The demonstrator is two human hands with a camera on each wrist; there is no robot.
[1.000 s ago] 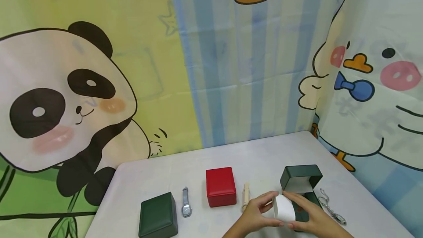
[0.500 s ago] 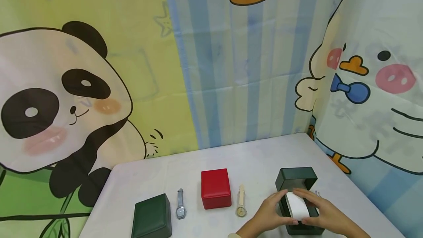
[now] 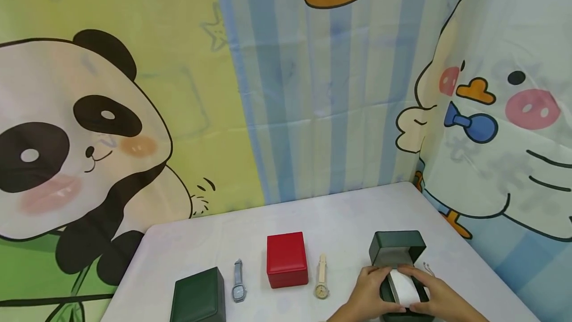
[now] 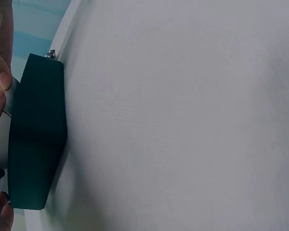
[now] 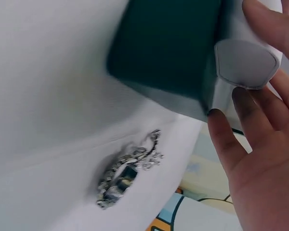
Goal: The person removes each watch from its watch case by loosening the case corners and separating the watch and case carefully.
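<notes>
We hold the white oval watch pillow (image 3: 403,288) with our left hand (image 3: 369,293) and right hand (image 3: 435,296), fingers curled round it, inside the open dark-green hinged box (image 3: 395,251).

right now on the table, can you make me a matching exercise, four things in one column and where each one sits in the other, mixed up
Things:
1. white cushion
2. red box
3. silver bracelet watch
4. closed green box

Places:
A. at the left end of the row, lid down
B. in the open green box, between the left hand and right hand
C. on the cloth beside the open green box, on its right
D. middle of the row, between two strap watches

Pairs: 1-B, 2-D, 3-C, 4-A
</notes>
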